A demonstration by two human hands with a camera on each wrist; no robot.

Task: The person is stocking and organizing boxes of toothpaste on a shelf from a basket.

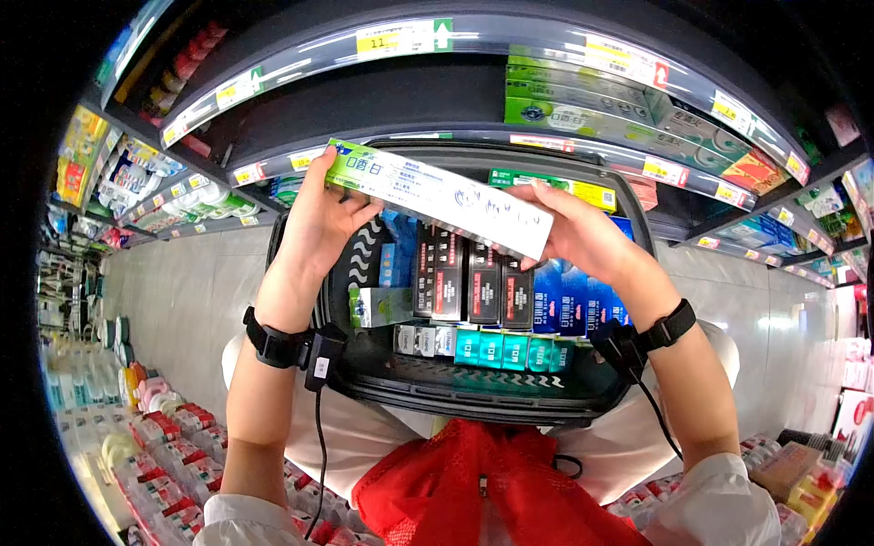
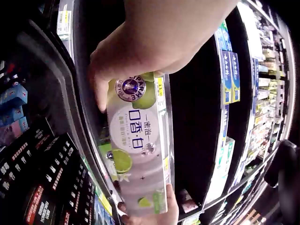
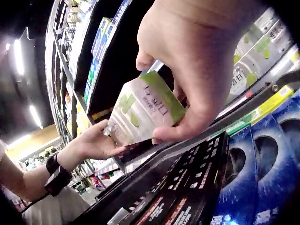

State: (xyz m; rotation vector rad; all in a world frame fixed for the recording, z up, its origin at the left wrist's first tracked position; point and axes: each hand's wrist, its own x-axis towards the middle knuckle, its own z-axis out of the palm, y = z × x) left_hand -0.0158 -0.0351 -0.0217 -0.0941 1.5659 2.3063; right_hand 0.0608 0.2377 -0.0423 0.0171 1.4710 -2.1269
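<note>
A long white-and-green toothpaste box (image 1: 446,196) is held up at a slant over the crate. At its green left end my left hand (image 1: 314,223) grips it, thumb along the upper edge. My right hand (image 1: 583,235) holds the lower white end between thumb and fingers. The left wrist view shows the box's printed front (image 2: 138,159) with lime pictures. Seen from the right wrist, the right hand (image 3: 192,70) curls round the near green end.
Below the hands sits a black crate (image 1: 382,387) packed with black boxes (image 1: 451,282), blue boxes (image 1: 583,305) and teal boxes (image 1: 510,350). A shelf with price tags (image 1: 401,38) runs behind it, bearing similar green boxes (image 1: 578,105). Red-and-white packs (image 1: 168,455) lie at the lower left.
</note>
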